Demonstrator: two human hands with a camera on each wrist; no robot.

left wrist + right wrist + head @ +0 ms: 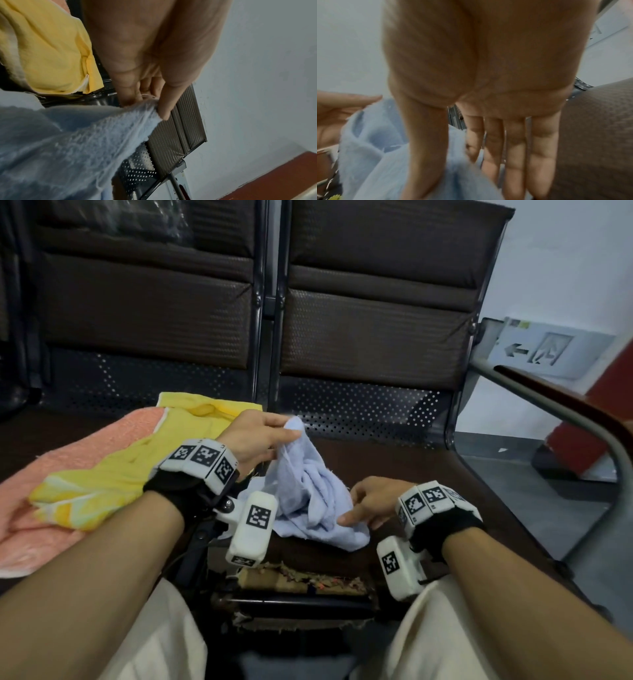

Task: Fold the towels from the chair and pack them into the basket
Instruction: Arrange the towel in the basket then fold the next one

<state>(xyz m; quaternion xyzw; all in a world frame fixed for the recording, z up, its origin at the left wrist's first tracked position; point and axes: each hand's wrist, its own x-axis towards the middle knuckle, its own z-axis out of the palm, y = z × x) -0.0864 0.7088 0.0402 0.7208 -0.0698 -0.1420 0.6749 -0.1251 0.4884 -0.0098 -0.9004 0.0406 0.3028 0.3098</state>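
A crumpled light blue towel (308,494) (68,142) (376,155) lies on the brown chair seat (428,474) in front of me. My left hand (291,436) (150,102) pinches its top corner between thumb and fingers and holds it up. My right hand (349,508) (462,169) is at the towel's lower right edge with straight fingers; the thumb lies over the cloth and the fingers reach behind it. A yellow towel (120,474) (42,47) lies partly on a pink towel (51,474) on the seat to the left. No basket is in view.
Two padded backrests (376,302) rise behind the seats. A curved armrest (565,412) bounds the right side. The front edge of the seat (301,577) is torn and frayed, between my knees in cream trousers. A white wall with an arrow sign (548,347) stands at right.
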